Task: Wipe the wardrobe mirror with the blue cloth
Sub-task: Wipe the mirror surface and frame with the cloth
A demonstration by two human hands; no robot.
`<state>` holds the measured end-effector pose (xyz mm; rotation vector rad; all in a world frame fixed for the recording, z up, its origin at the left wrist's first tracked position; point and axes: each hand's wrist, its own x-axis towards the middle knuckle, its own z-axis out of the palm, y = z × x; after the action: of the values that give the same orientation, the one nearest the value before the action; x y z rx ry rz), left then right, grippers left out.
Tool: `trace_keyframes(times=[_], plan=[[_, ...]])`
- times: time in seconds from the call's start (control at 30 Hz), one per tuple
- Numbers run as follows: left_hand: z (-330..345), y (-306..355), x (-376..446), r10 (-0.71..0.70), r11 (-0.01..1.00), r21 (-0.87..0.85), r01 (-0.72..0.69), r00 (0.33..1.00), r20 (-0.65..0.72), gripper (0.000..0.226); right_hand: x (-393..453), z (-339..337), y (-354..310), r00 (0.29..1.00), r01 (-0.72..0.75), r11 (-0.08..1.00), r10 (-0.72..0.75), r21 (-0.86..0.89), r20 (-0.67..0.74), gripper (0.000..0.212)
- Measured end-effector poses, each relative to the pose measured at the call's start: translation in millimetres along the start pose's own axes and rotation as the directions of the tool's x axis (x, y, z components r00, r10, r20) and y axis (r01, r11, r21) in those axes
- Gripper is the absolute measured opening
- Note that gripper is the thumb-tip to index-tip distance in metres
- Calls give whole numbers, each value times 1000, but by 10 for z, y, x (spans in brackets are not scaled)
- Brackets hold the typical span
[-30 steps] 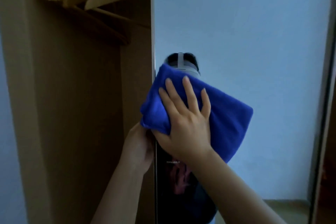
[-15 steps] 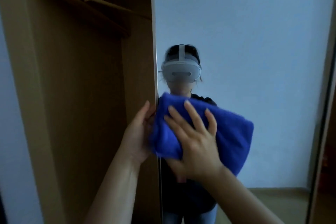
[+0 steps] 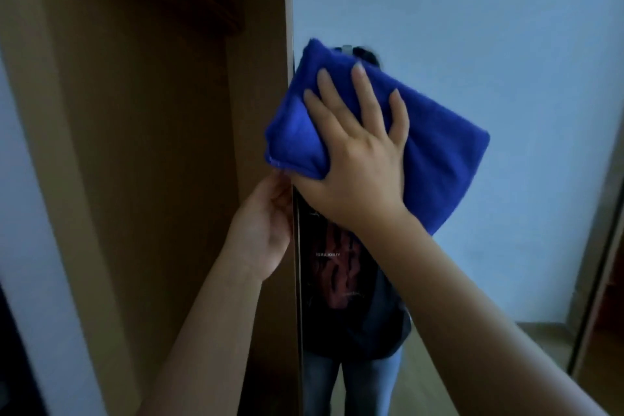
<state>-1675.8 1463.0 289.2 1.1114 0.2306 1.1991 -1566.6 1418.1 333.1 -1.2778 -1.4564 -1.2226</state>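
Two hands are in view at the wardrobe mirror point(image 3: 472, 44). Right hand point(image 3: 354, 159) lies flat on the blue cloth point(image 3: 435, 159), fingers straight and spread, pressing the folded cloth against the glass near the mirror's left edge, in its upper half. The thumb is hidden under the cloth's lower left corner; whether it hooks the fabric cannot be told. Cloth covers most of the reflected head of the person; the cloth's left corner overhangs the mirror's edge slightly. Left hand point(image 3: 266, 230) is just below the cloth, at the door edge point(image 3: 297, 280), fingers curled round that edge, with their tips hidden behind it. Its fingertips lie close under the cloth's lower left corner; contact there cannot be confirmed. Below the cloth the mirror reflects a dark printed shirt and blue jeans, and a pale wall fills the rest of the glass. Left of the mirror stands the open wooden wardrobe interior point(image 3: 152, 145).
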Motion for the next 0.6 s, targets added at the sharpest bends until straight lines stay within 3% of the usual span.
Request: trace_keyframes(times=[0.17, 0.27, 0.4, 0.5, 0.6], plan=[[-16, -12, -8, -90, 993, 80, 91, 996, -18, 39, -1023, 106, -55, 989, 29, 1000, -27, -10, 148, 72], [16, -3, 9, -40, 995, 88, 43, 999, -35, 26, -1723, 152, -64, 957, 71, 997, -60, -30, 284, 76], [14, -3, -17, -15, 985, 171, 21, 999, -37, 26, -2193, 130, -34, 891, 176, 983, -140, -44, 432, 83], [-23, -48, -70, -44, 948, 314, 60, 997, -57, 39, -2122, 92, 0, 877, 219, 973, -166, -67, 451, 88], [-102, -112, -111, -89, 917, 384, 110, 993, -72, 47, -1825, 51, 37, 899, 246, 967, -203, -63, 388, 78]])
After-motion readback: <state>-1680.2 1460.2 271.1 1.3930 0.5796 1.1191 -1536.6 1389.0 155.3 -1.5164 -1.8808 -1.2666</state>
